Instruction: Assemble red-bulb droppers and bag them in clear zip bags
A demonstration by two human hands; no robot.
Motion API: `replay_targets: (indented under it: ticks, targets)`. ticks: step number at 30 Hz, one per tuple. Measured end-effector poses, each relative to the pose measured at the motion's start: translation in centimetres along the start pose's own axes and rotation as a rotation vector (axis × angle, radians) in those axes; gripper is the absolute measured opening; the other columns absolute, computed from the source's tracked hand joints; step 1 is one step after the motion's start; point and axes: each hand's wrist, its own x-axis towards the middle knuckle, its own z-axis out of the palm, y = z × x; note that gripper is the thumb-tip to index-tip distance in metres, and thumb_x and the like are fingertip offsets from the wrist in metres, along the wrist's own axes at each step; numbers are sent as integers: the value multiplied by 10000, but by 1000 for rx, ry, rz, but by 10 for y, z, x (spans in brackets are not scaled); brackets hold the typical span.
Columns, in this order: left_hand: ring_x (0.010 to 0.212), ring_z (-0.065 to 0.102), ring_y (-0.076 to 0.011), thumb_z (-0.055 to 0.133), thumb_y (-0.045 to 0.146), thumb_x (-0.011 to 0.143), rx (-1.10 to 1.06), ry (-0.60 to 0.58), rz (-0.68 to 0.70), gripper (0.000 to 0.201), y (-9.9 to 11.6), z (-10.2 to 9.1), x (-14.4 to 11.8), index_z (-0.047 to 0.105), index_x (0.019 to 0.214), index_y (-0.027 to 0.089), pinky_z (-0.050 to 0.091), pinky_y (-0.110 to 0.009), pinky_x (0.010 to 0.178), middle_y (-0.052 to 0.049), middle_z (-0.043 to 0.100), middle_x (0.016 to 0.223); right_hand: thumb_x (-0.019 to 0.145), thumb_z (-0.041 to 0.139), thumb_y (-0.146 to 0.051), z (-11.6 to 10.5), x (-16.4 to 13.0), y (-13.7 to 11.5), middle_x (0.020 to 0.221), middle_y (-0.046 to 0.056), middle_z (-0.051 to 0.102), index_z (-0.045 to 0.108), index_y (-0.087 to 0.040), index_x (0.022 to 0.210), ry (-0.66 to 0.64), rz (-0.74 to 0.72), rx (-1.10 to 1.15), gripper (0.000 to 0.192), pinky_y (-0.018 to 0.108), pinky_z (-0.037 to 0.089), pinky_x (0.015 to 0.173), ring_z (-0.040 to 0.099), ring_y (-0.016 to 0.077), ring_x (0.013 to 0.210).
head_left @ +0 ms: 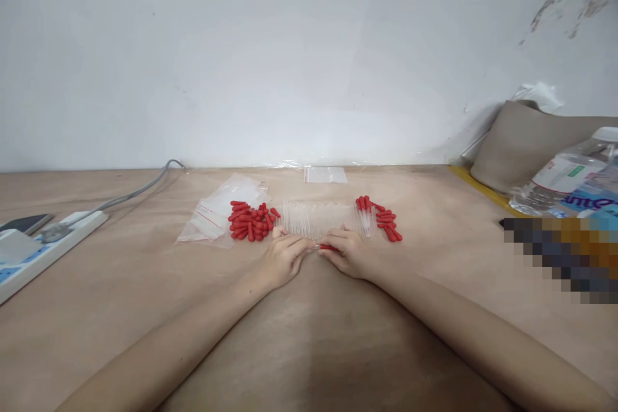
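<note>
Assembly looks to be in hand — a red bulb [329, 247] going onto a clear tube [315, 246] — and the next move likely calls for steady, aligned pressure. The right hand's [348, 250] fingers grip the bulb; the left hand's [288, 254] seem closed on the tube, just near of the tube row [313, 219].
</note>
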Motion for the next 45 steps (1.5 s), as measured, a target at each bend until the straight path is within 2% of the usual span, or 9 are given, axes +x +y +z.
replay_targets:
  ticks: [11, 18, 22, 24, 27, 30, 35, 39, 45]
  targets:
    - [693, 590, -129, 422, 184, 872, -83, 24, 6, 160, -3, 2, -2, 569, 930, 210, 287, -334, 782, 6, 672, 814, 829, 484, -275, -4, 2, 4, 757, 40, 611, 624, -186, 904, -8, 62, 186, 182, 297, 385, 690, 545, 142, 708]
    - [755, 603, -135, 496, 276, 844, -196, 26, -79, 215, -3, 0, 1, 472, 1048, 213, 266, -359, 918, 2, 670, 872, 693, 635, -336, 0, 8, 3, 776, 20, 613, 583, -192, 897, 227, 509, 751, 256, 286, 450, 690, 572, 136, 722]
    - [942, 542, -207, 580, 400, 756, -131, 30, -115, 395, 1, -6, 1, 463, 1071, 193, 243, -400, 947, -60, 613, 1002, 626, 662, -408, -19, 17, 18, 716, -12, 588, 549, -188, 891, 422, 684, 900, 363, 245, 435, 616, 557, 111, 650]
    - [968, 517, -210, 549, 376, 778, -113, 43, -132, 365, 2, -8, 2, 460, 1076, 184, 256, -396, 938, -70, 592, 1014, 669, 595, -462, -40, 22, 36, 715, -2, 592, 570, -173, 927, 512, 785, 788, 388, 230, 408, 569, 534, 99, 603]
    - [951, 513, -196, 490, 314, 818, -113, 12, -125, 274, 2, -7, 2, 471, 1063, 193, 263, -388, 929, -59, 589, 998, 760, 484, -430, -68, 28, 67, 679, 1, 590, 564, -156, 1037, 497, 885, 480, 397, 232, 385, 555, 510, 101, 566]
    - [938, 511, -192, 484, 302, 822, -113, -10, -102, 250, 2, -5, 2, 488, 1048, 198, 269, -383, 918, -54, 591, 985, 760, 499, -342, -73, 36, 87, 693, 21, 606, 552, -134, 1026, 322, 860, 90, 343, 241, 383, 603, 536, 126, 636]
    - [936, 506, -192, 485, 304, 823, -76, -8, -44, 237, 1, -2, 0, 510, 1029, 189, 254, -393, 928, -58, 593, 980, 747, 500, -328, -48, 50, 87, 801, 60, 639, 591, -185, 881, -27, 816, -358, 216, 270, 380, 627, 569, 183, 741]
    - [924, 511, -190, 473, 285, 828, -63, -13, -34, 206, 2, -3, 0, 530, 1004, 194, 261, -392, 917, -57, 597, 971, 743, 501, -333, -35, 51, 83, 837, 78, 650, 609, -190, 879, -129, 800, -476, 225, 317, 383, 704, 578, 223, 825]
    - [900, 509, -196, 478, 275, 815, -16, 7, -104, 180, 4, -5, 0, 554, 959, 199, 296, -375, 851, -51, 600, 947, 747, 484, -383, -52, 28, 99, 939, 83, 639, 593, -172, 987, 43, 890, -414, 337, 297, 398, 718, 570, 215, 884]
